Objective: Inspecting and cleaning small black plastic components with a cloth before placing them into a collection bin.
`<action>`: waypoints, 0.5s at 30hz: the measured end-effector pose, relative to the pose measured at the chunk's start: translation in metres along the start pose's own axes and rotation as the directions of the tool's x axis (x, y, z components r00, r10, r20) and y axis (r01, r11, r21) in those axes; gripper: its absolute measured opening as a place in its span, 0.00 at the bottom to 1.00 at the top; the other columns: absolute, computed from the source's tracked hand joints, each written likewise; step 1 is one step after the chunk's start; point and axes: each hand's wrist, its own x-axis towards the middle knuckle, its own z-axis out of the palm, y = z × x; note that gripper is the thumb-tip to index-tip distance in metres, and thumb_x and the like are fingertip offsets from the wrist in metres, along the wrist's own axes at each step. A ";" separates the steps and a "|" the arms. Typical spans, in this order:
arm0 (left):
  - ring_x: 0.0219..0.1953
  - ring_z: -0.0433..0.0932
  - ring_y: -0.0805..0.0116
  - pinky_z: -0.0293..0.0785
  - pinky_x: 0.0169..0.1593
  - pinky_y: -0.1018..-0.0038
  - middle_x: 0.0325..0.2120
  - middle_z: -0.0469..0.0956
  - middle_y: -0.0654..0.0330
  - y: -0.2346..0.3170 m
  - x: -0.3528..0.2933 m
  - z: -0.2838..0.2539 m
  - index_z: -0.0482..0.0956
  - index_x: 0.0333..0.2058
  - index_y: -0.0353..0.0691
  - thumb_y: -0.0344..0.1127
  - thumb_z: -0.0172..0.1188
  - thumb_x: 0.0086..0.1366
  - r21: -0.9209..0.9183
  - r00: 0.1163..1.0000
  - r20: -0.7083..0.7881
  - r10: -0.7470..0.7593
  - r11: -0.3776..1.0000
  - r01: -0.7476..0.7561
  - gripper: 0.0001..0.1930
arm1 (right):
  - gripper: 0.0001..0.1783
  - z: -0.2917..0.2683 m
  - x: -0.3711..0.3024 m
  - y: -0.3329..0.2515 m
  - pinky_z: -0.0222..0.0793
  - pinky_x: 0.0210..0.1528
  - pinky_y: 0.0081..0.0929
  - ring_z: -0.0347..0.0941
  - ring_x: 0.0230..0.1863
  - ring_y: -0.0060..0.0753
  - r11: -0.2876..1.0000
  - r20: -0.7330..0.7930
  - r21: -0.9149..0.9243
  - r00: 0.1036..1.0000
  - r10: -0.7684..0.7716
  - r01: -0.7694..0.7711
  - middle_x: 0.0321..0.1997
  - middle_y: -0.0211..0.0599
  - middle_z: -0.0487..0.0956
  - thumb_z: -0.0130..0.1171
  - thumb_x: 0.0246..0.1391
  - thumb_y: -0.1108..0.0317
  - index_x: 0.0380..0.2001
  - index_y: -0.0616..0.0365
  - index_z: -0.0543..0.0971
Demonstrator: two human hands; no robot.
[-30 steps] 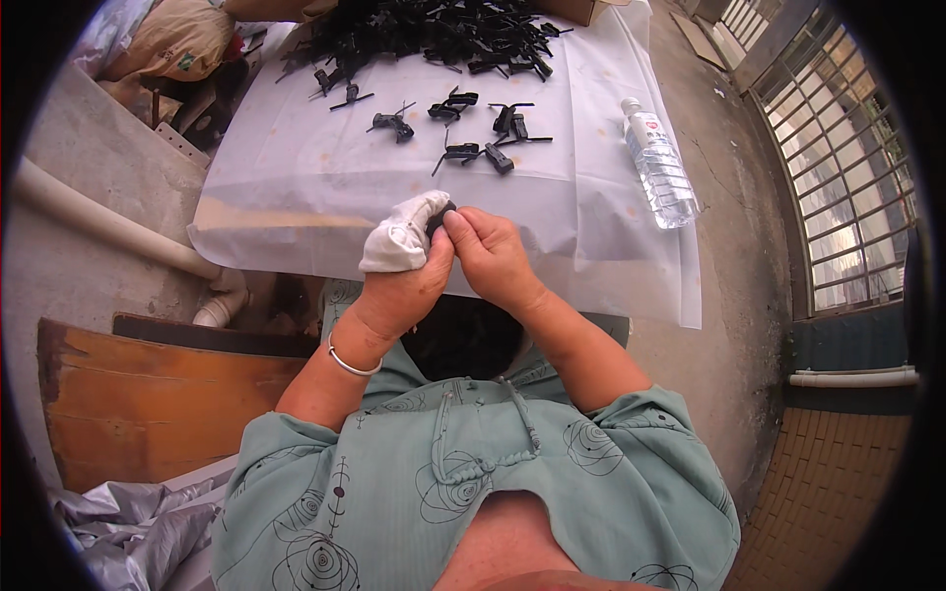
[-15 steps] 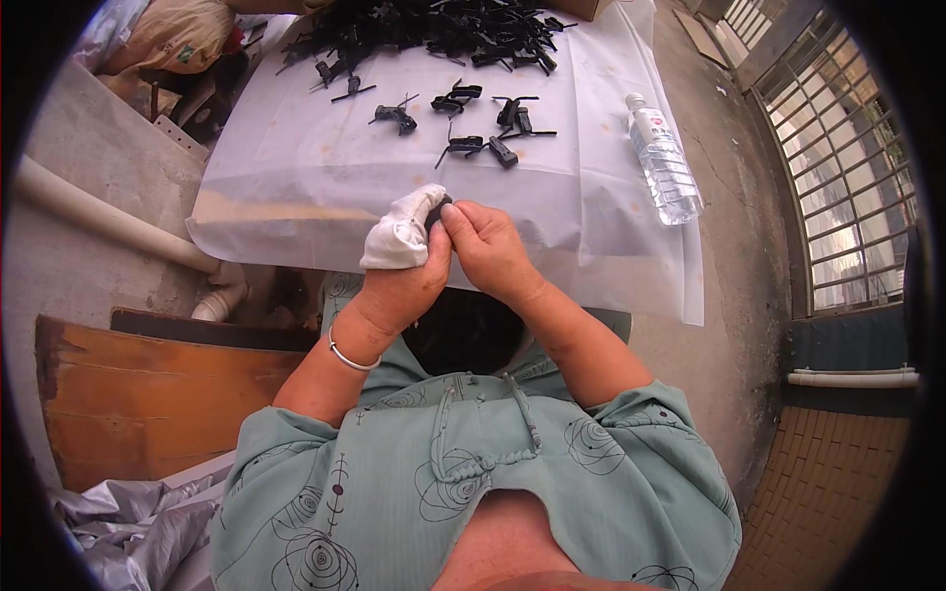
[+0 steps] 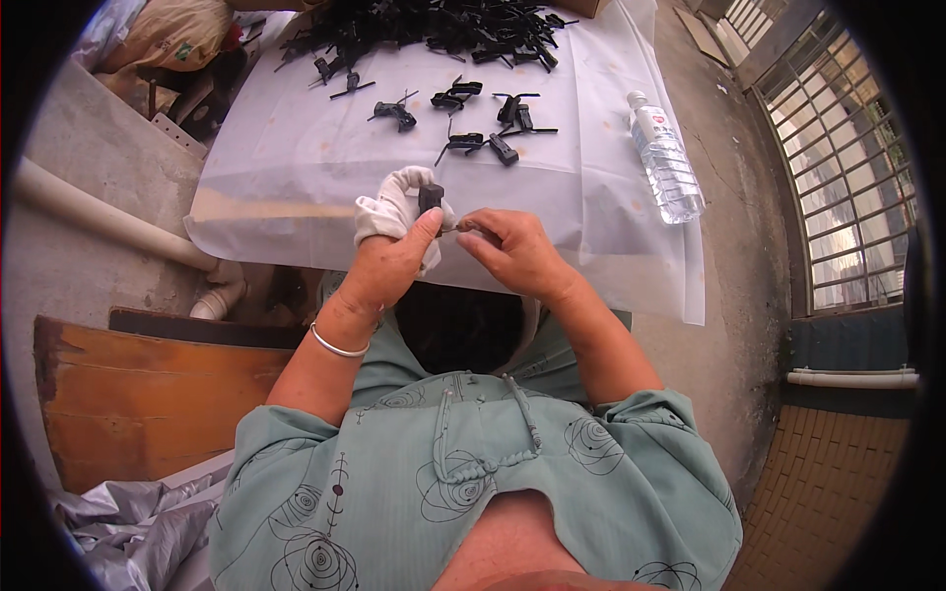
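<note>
A white cloth glove (image 3: pixel 386 212) covers the fingers of my left hand (image 3: pixel 386 271), while the thumb is bare. Between that thumb and the gloved fingers stands a small black plastic part (image 3: pixel 431 197), held above the table's near edge. Close by on its right, my right hand (image 3: pixel 520 254) pinches something thin and short near the part's lower end; what it is cannot be made out. Farther off on the white sheet (image 3: pixel 315 187) lie several loose black parts (image 3: pixel 396 115) with thin strips sticking out.
A big heap of similar black parts (image 3: pixel 414 30) covers the table's far end. To the right lies a clear plastic bottle (image 3: pixel 665 163). Beyond the table's left side runs a white pipe (image 3: pixel 118 217), with a brown board (image 3: pixel 158 394) below it. A barred window (image 3: pixel 838 158) is at right.
My hands have drawn slightly apart, the right one moving right and down. The left has turned, so the black part now stands upright and shows more fully.
</note>
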 end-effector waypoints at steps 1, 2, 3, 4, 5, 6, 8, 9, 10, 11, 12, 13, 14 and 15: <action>0.20 0.63 0.81 0.63 0.23 0.85 0.33 0.70 0.62 0.000 0.001 0.000 0.63 0.45 0.37 0.29 0.49 0.62 0.000 1.000 0.002 -0.002 1.000 0.002 0.13 | 0.07 -0.001 0.000 0.003 0.63 0.24 0.19 0.65 0.19 0.24 0.998 -0.099 0.029 0.994 -0.052 0.055 0.19 0.34 0.71 0.57 0.49 0.71 0.32 0.62 0.76; 0.18 0.62 0.82 0.61 0.21 0.86 0.32 0.70 0.62 0.000 0.001 -0.001 0.62 0.47 0.37 0.28 0.47 0.62 0.016 1.000 -0.016 -0.006 1.000 0.006 0.14 | 0.06 -0.001 0.000 0.005 0.63 0.24 0.19 0.66 0.19 0.24 0.992 -0.199 0.055 0.975 -0.100 0.113 0.19 0.35 0.72 0.59 0.47 0.72 0.30 0.62 0.76; 0.17 0.60 0.83 0.59 0.19 0.87 0.32 0.70 0.63 0.000 0.002 -0.001 0.61 0.48 0.38 0.28 0.44 0.63 0.033 0.999 -0.034 -0.010 0.999 0.011 0.15 | 0.06 -0.001 0.001 0.004 0.63 0.24 0.19 0.66 0.19 0.24 0.992 -0.200 0.057 0.975 -0.097 0.110 0.19 0.35 0.72 0.59 0.47 0.72 0.30 0.62 0.76; 0.17 0.60 0.83 0.59 0.19 0.87 0.32 0.70 0.63 0.000 0.001 0.001 0.61 0.48 0.38 0.28 0.44 0.63 0.034 0.999 -0.033 -0.013 0.999 0.014 0.15 | 0.06 -0.003 0.002 0.002 0.63 0.24 0.19 0.66 0.20 0.23 0.987 -0.217 0.076 0.969 -0.120 0.140 0.19 0.34 0.73 0.59 0.47 0.72 0.29 0.62 0.77; 0.17 0.60 0.83 0.59 0.20 0.86 0.32 0.70 0.63 0.000 0.000 0.003 0.61 0.49 0.38 0.27 0.43 0.62 0.128 1.000 0.003 -0.017 0.992 0.017 0.16 | 0.05 -0.005 0.003 -0.001 0.63 0.24 0.18 0.66 0.20 0.22 0.982 -0.234 0.091 0.962 -0.142 0.167 0.20 0.34 0.73 0.59 0.46 0.73 0.28 0.62 0.77; 0.18 0.61 0.83 0.59 0.20 0.86 0.32 0.70 0.62 0.001 -0.001 0.005 0.60 0.50 0.38 0.26 0.41 0.62 0.220 0.999 0.039 -0.024 0.975 0.015 0.17 | 0.05 -0.006 0.005 -0.004 0.63 0.24 0.18 0.66 0.20 0.22 0.982 -0.237 0.091 0.962 -0.138 0.164 0.20 0.34 0.73 0.59 0.46 0.73 0.28 0.62 0.77; 0.20 0.61 0.83 0.60 0.22 0.86 0.32 0.69 0.62 0.006 -0.004 0.009 0.61 0.50 0.38 0.26 0.41 0.61 0.205 0.995 0.076 -0.063 0.978 0.047 0.17 | 0.05 -0.005 0.009 -0.013 0.62 0.23 0.17 0.66 0.19 0.21 0.975 -0.210 0.112 0.964 -0.164 0.190 0.20 0.33 0.73 0.59 0.47 0.73 0.27 0.62 0.76; 0.22 0.62 0.83 0.62 0.24 0.85 0.32 0.69 0.62 0.007 -0.006 0.010 0.62 0.49 0.37 0.25 0.40 0.59 0.191 0.989 0.110 -0.098 0.979 0.076 0.17 | 0.05 -0.003 0.010 -0.016 0.62 0.23 0.17 0.66 0.19 0.21 0.975 -0.211 0.114 0.964 -0.163 0.190 0.20 0.33 0.73 0.59 0.47 0.73 0.27 0.62 0.76; 0.22 0.62 0.83 0.62 0.24 0.85 0.32 0.69 0.62 0.002 -0.004 0.009 0.62 0.49 0.37 0.25 0.40 0.59 0.192 0.989 0.109 -0.100 0.978 0.078 0.17 | 0.05 -0.002 0.011 -0.018 0.62 0.24 0.17 0.65 0.20 0.20 0.975 -0.162 0.205 0.986 -0.046 0.080 0.20 0.33 0.73 0.59 0.48 0.72 0.26 0.62 0.75; 0.25 0.62 0.82 0.63 0.28 0.83 0.31 0.68 0.63 -0.003 -0.002 0.007 0.63 0.48 0.37 0.25 0.41 0.59 0.303 0.990 0.120 0.071 0.947 -0.105 0.16 | 0.06 -0.001 0.013 -0.020 0.62 0.24 0.17 0.65 0.20 0.19 0.957 -0.103 0.289 0.993 0.065 -0.033 0.20 0.33 0.73 0.58 0.49 0.71 0.25 0.62 0.74; 0.28 0.63 0.80 0.65 0.31 0.82 0.30 0.68 0.63 -0.006 0.000 0.006 0.64 0.46 0.36 0.26 0.42 0.59 0.405 0.960 0.151 0.237 0.871 -0.279 0.15 | 0.06 -0.002 0.013 -0.022 0.62 0.24 0.17 0.65 0.20 0.19 0.956 -0.102 0.291 0.993 0.065 -0.033 0.20 0.33 0.73 0.58 0.49 0.71 0.25 0.62 0.74; 0.28 0.63 0.80 0.65 0.31 0.82 0.30 0.68 0.63 -0.005 -0.002 0.005 0.64 0.46 0.36 0.26 0.42 0.59 0.407 0.960 0.150 0.237 0.870 -0.278 0.15 | 0.08 -0.004 0.012 -0.024 0.62 0.24 0.18 0.64 0.20 0.20 0.960 -0.074 0.278 0.995 0.067 -0.043 0.19 0.33 0.72 0.56 0.51 0.69 0.25 0.62 0.73; 0.30 0.64 0.79 0.65 0.34 0.80 0.30 0.67 0.64 0.001 -0.005 0.007 0.64 0.45 0.36 0.26 0.42 0.58 0.386 0.987 0.109 0.118 0.910 -0.151 0.14 | 0.09 -0.005 0.011 -0.025 0.62 0.25 0.20 0.63 0.21 0.20 0.963 -0.047 0.263 0.996 0.069 -0.055 0.19 0.33 0.71 0.54 0.53 0.67 0.24 0.62 0.73; 0.31 0.64 0.78 0.66 0.37 0.79 0.30 0.67 0.64 0.005 -0.007 0.008 0.65 0.44 0.35 0.27 0.43 0.58 0.360 0.997 0.072 -0.005 0.933 -0.021 0.14 | 0.09 -0.003 0.011 -0.023 0.62 0.25 0.20 0.63 0.21 0.20 0.963 -0.047 0.264 0.996 0.069 -0.055 0.19 0.33 0.71 0.54 0.53 0.67 0.24 0.62 0.73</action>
